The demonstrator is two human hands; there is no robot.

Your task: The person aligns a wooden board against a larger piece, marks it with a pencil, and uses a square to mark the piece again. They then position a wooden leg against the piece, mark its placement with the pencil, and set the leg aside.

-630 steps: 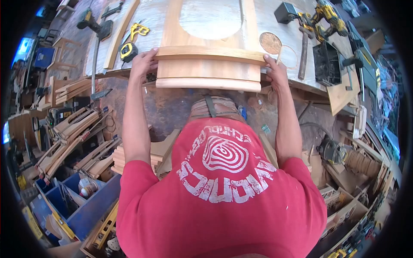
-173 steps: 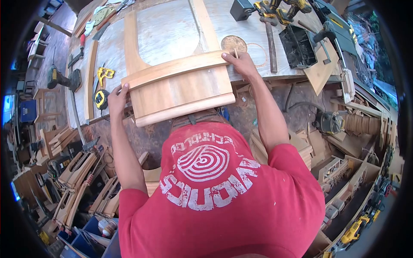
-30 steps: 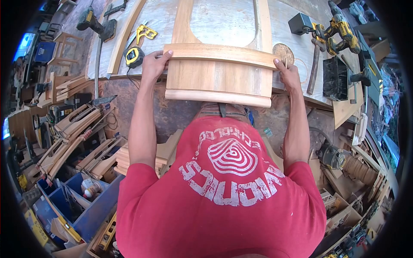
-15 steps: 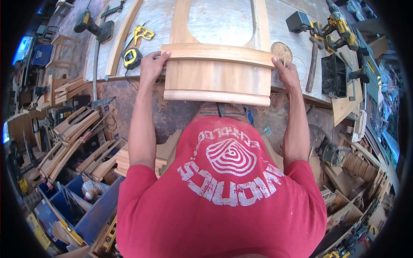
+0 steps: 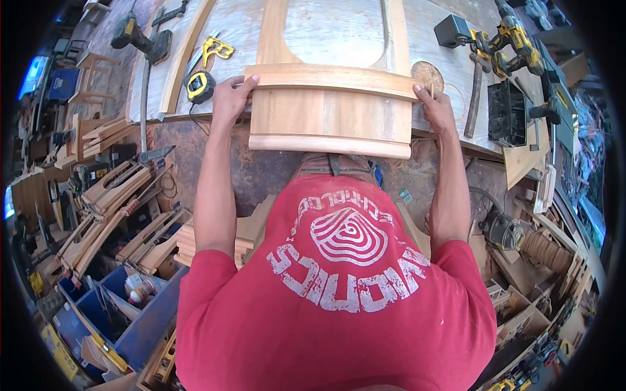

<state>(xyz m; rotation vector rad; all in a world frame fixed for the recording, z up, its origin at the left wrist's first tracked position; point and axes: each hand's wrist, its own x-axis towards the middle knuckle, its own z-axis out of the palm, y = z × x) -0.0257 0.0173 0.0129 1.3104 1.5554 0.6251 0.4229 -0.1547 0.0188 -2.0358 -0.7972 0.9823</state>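
A slightly curved wooden rail (image 5: 332, 79) lies across a wooden panel (image 5: 326, 116) that juts over the workbench's near edge. My left hand (image 5: 233, 96) grips the rail's left end, thumb on top. At the right end my right hand (image 5: 435, 109) holds the rail, its thumb also on top and the other fingers partly hidden. A rounded wooden strip (image 5: 329, 145) runs along the panel's near edge. Beyond the rail stretches a wooden frame (image 5: 270, 32) with a rounded opening. Near my left hand sits a yellow and black tape measure (image 5: 199, 86).
On the workbench (image 5: 450, 16) are a yellow square (image 5: 216, 51), a drill (image 5: 140, 40) at the left, and another drill (image 5: 518, 45), a hammer (image 5: 478, 91) and a black tray (image 5: 507, 114) at the right. Blue bins (image 5: 140, 326) and cut wooden parts (image 5: 107, 202) stand at lower left.
The rail has shifted very slightly away from me at its left and right ends, along with the panel. Both hands keep their hold.
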